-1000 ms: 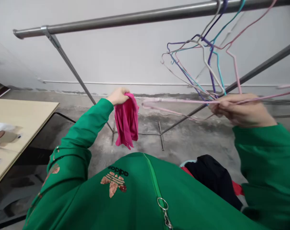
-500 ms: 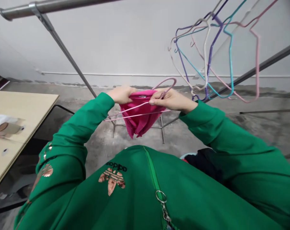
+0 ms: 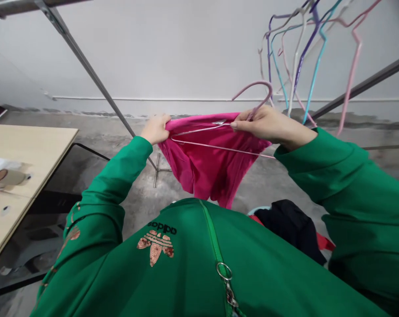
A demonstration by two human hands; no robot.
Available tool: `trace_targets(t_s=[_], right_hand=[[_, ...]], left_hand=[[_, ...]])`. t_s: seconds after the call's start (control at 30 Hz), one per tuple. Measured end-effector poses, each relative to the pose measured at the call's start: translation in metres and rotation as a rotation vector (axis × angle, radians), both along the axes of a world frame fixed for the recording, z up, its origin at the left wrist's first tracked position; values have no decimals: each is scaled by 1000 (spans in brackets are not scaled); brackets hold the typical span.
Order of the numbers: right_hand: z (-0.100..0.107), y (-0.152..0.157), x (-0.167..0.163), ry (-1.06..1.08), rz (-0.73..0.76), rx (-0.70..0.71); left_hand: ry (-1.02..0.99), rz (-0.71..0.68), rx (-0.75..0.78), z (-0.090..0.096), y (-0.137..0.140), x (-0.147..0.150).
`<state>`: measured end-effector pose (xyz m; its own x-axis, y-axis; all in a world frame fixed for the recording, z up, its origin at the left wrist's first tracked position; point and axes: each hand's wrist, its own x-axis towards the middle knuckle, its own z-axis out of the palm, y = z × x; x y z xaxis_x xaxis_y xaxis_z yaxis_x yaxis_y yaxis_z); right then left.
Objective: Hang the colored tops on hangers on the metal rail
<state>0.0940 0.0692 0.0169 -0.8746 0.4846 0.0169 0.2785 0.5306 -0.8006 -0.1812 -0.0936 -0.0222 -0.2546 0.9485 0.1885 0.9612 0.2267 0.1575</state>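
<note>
A bright pink garment [image 3: 206,176] is stretched between my two hands, its upper band pulled sideways and the lower part hanging in folds. My left hand [image 3: 155,128] is closed on the band's left corner. In my right hand [image 3: 273,124] is a pale pink wire hanger [image 3: 259,82], pinched near its neck with the hook pointing up. The hanger's left end reaches inside the garment, close to my left hand; its right end passes beyond the cloth below my right wrist. Whether my right fingers also grip the band I cannot tell.
Several wire hangers, among them a purple one [image 3: 305,50] and a turquoise one [image 3: 314,83], hang at upper right. A metal rack post [image 3: 90,70] slants down on the left. A wooden table [image 3: 50,145] stands left. Dark clothing [image 3: 288,224] lies low right.
My hands have moved apart, spreading the bunched pink garment wide. My right hand has gone right with the hanger, and more of the hanger's left end lies within the garment.
</note>
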Motion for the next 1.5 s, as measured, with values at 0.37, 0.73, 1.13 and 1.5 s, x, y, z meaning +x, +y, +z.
trace_targets(t_s=[0.37, 0.73, 1.13, 1.5], right_hand=[[-19, -21, -15, 369, -263, 127], [-8, -13, 26, 361, 1, 222], [-168, -111, -70, 355, 71, -198], [-159, -36, -127, 449, -119, -422]], left_hand=[[-5, -251, 116, 28, 8, 55], [282, -201, 113, 100, -40, 40], [185, -85, 105, 146, -72, 54], [313, -31, -17, 147, -131, 32]])
